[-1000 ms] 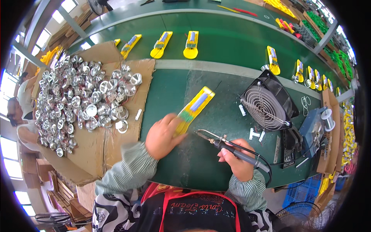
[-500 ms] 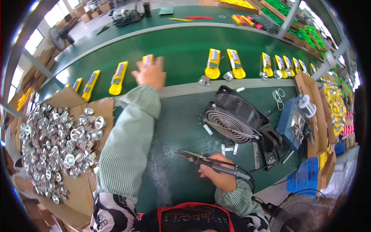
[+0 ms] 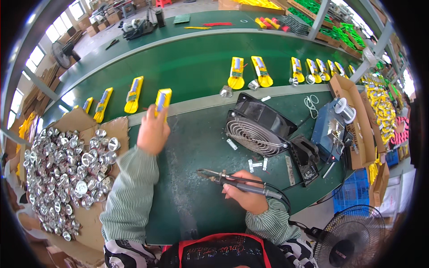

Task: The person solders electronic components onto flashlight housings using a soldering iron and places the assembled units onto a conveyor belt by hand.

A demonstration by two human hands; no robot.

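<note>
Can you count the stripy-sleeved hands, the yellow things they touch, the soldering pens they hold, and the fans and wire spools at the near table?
Bare hands, left hand and right hand: 2
Long yellow plastic piece: 1
Black soldering iron with grey handle: 1
Black square-framed fan with round wire grille: 1
Silvery round wire spool: 1
Total: 6

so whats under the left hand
A yellow casing; its far end, holding a blue cylinder, shows beyond the left hand. The hand covers most of the near end, so details there cannot be seen.
</note>
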